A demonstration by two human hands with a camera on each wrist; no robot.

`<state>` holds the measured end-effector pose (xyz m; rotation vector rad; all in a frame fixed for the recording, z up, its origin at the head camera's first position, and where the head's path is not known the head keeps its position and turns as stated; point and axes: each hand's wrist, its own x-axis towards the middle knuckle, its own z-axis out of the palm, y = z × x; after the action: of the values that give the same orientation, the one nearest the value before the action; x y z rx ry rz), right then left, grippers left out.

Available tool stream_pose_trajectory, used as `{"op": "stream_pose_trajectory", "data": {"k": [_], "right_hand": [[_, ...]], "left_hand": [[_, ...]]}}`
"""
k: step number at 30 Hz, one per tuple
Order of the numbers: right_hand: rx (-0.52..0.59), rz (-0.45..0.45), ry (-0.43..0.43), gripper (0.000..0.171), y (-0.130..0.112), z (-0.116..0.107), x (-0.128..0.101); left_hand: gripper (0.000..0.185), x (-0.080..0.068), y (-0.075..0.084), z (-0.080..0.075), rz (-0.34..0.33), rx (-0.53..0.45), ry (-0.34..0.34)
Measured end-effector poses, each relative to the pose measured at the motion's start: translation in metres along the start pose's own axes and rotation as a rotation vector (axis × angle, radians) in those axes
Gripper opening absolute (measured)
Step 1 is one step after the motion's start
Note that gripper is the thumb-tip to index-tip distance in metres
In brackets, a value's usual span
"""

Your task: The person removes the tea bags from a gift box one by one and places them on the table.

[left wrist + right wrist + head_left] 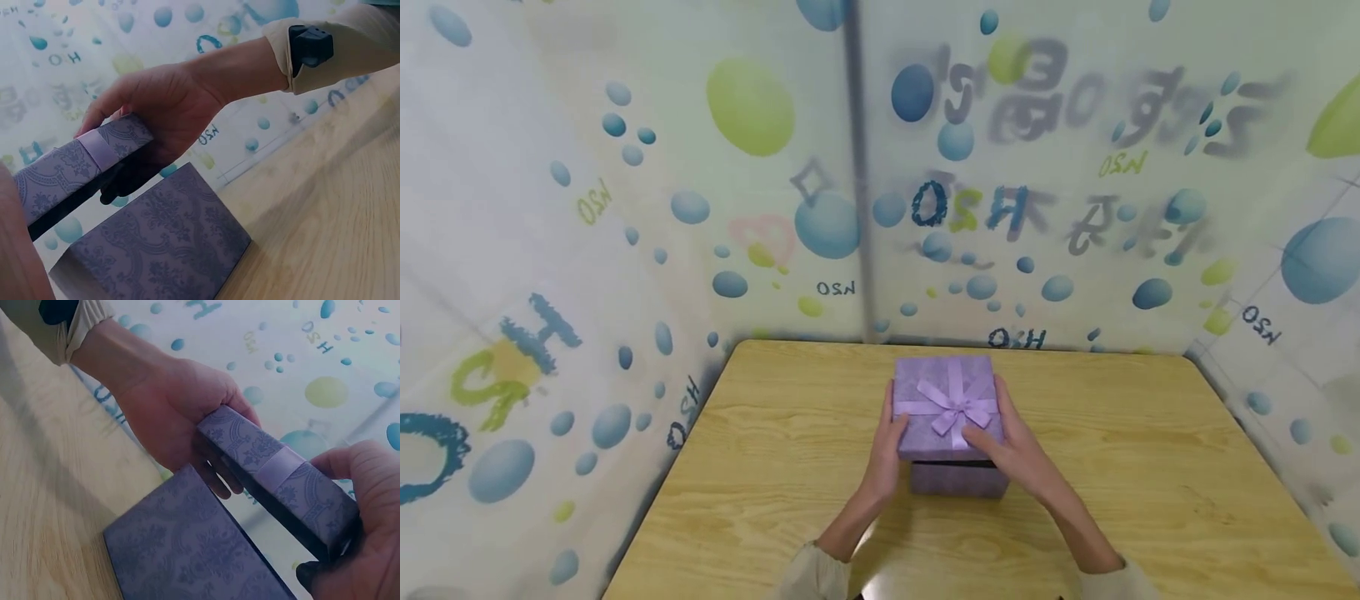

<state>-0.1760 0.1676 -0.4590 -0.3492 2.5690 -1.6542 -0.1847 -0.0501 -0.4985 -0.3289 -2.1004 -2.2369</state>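
Note:
A purple patterned gift box lid [928,433] with a lilac ribbon bow [957,407] is held above the box base [958,481]. My left hand [883,458] grips the lid's left side, thumb on top. On the right side my right hand [1021,450] grips it too, its thumb near the bow. In the left wrist view the lid [62,172] is tilted, with a gap between it and the base [165,234]. The right wrist view shows fingers of the left hand [178,412] under the lid's edge. The base's inside is hidden.
The box base stands on a light wooden table [775,442]. Behind and beside the table hang pale curtains [790,233] printed with blue and green bubbles and lettering. Dark wrist devices [311,47] sit at the sleeve cuffs.

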Motion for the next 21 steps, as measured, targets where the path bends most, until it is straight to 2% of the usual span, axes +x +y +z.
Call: {"op": "stream_pose_trajectory", "data": {"k": [11, 16, 21], "right_hand": [[0.101, -0.077, -0.054, 0.11, -0.007, 0.031, 0.004], [0.111, -0.126, -0.077, 0.126, -0.01, 0.041, 0.008], [0.059, -0.195, -0.087, 0.14, -0.009, 0.05, 0.011]], "left_hand": [[0.062, -0.005, 0.001, -0.036, 0.024, 0.024, 0.003], [0.062, -0.007, 0.0, -0.05, 0.028, 0.018, 0.023], [0.062, -0.009, 0.001, -0.063, 0.022, 0.013, 0.036]]}}
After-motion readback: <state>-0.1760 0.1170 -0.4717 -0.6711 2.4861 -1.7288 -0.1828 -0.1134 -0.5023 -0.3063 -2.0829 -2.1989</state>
